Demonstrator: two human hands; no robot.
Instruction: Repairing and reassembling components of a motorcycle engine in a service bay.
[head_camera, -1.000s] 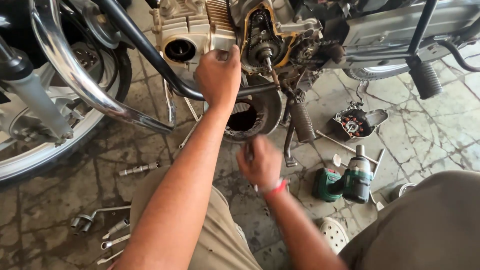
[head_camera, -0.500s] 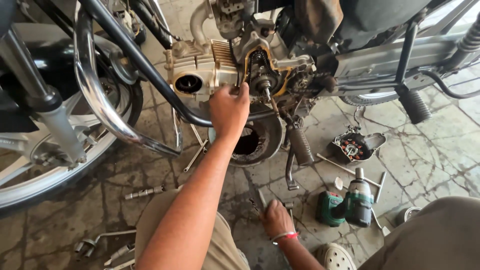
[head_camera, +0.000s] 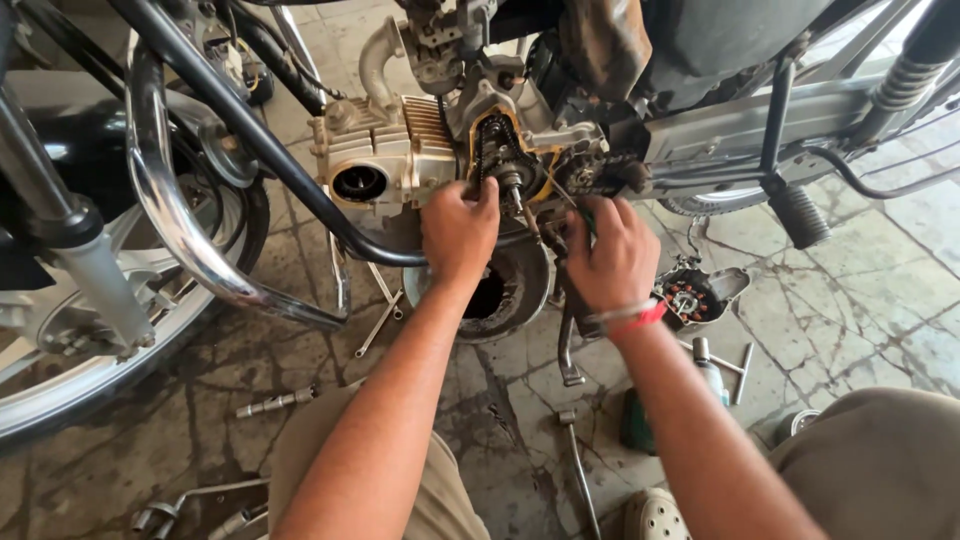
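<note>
Both hands were at the opened engine (head_camera: 440, 150) of the motorcycle: the left hand (head_camera: 458, 232) had its fingers curled closed around the shaft end below the small sprocket and chain (head_camera: 497, 150), and the right hand (head_camera: 612, 262) gripped a green-handled tool (head_camera: 587, 218) just beside it (tip hidden). Steadying the shaft looked wise; the black frame tube (head_camera: 250, 130) crowded the left wrist, and a removed cover (head_camera: 697, 295), loose spanners (head_camera: 380, 322) and a socket extension (head_camera: 275, 402) lay on the floor

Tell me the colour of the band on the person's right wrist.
Red, with a pale strand beside it: the wristband shows plainly in the head view, just below the right hand.
</note>
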